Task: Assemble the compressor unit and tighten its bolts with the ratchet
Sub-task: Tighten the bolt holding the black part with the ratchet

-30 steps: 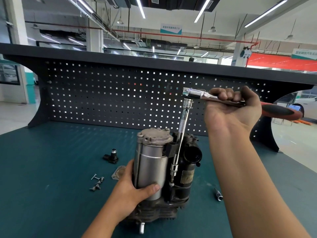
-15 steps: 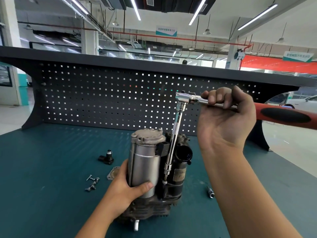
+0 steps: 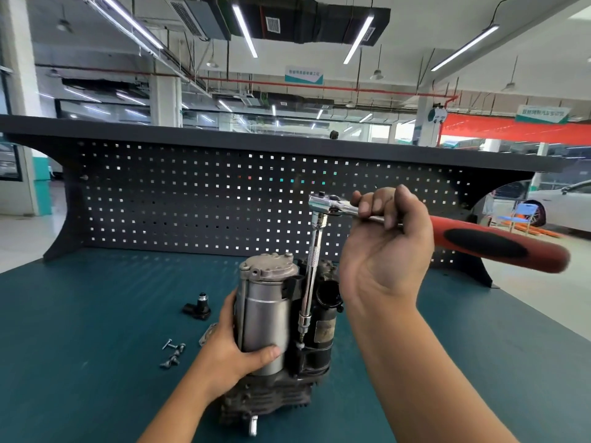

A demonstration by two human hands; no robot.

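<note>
A teal-topped bench [image 3: 96, 330] carries a dark grey perforated metal back panel [image 3: 192, 203] along its far edge. Far right: a white car [image 3: 566, 199], with a blue chair [image 3: 524, 212] beside it.

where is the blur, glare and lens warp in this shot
Head view: wide-angle warp bows the pegboard top edge and splays the ceiling lights; the ratchet handle end is softly blurred; highlights glint on the ratchet head and the compressor cylinder; daylight at far right is washed out; the loose bolts look fairly sharp.
</note>
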